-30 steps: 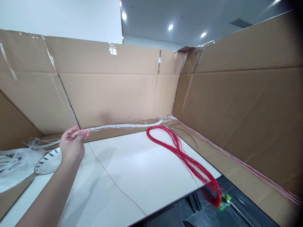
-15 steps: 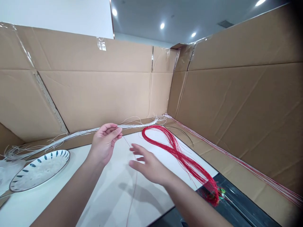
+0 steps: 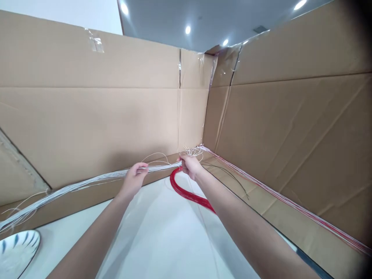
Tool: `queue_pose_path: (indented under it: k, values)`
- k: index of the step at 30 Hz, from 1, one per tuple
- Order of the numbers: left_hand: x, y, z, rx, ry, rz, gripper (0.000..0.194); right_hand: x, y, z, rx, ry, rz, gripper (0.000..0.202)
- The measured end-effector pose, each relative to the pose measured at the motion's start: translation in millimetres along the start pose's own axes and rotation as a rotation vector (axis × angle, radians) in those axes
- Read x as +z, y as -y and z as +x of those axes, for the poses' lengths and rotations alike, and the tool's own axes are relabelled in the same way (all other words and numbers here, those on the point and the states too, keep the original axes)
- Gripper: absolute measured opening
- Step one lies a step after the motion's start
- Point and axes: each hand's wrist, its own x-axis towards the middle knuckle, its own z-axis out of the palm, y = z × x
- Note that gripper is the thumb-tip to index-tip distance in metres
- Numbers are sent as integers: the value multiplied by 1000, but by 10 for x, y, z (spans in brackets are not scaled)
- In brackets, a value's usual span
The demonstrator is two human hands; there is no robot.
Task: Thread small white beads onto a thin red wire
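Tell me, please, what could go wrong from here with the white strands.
A loose loop stands up from the white strands between the left hand and the right hand; it might snag or knot if the strands are pulled.
The red bundle lies close below the right hand, so the two colours could tangle.

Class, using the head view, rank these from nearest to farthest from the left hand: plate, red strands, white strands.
1. White strands: at the left hand itself.
2. Red strands: to its right.
3. Plate: lower left, partly out of view.
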Motion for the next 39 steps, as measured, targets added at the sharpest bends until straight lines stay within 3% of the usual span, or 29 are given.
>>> queue_pose_path:
  k: [2, 6, 11, 15, 18, 20, 25, 30, 35, 39]
  values:
    - [216, 123, 299, 112, 49, 121, 31, 4, -20, 376, 20, -35, -66, 31]
    - [620, 338, 816, 269, 178, 337, 33, 259, -247, 914, 42, -53, -203, 35]
    - [973, 653, 1097, 359, 371, 474, 30, 443, -437, 1326, 54, -37, -372, 35]
    - [1105, 834, 1166, 399, 456, 473, 27, 291, -260, 1523, -8, -32, -509, 30]
    - [1135, 899, 1207, 392, 470, 464, 28, 118, 28, 1572, -160, -68, -590, 22]
    - [1138, 911, 1221, 374, 467, 463, 29, 17, 254, 1548, -309, -122, -615, 15]
    - [1147, 874, 1198, 308, 450, 463, 30, -167, 836, 1346, -666, -230, -630, 40]
    - [1159, 823, 1221, 202, 405, 470, 30, -248, 1233, 1055, -958, -200, -522, 41]
    - [1207, 732, 1337, 140, 341, 479, 32, -225, 1298, 589, -927, -73, -560, 35]
    - [1348, 599, 1339, 275, 372, 453, 36, -208, 1276, 204, -862, 41, -675, 39]
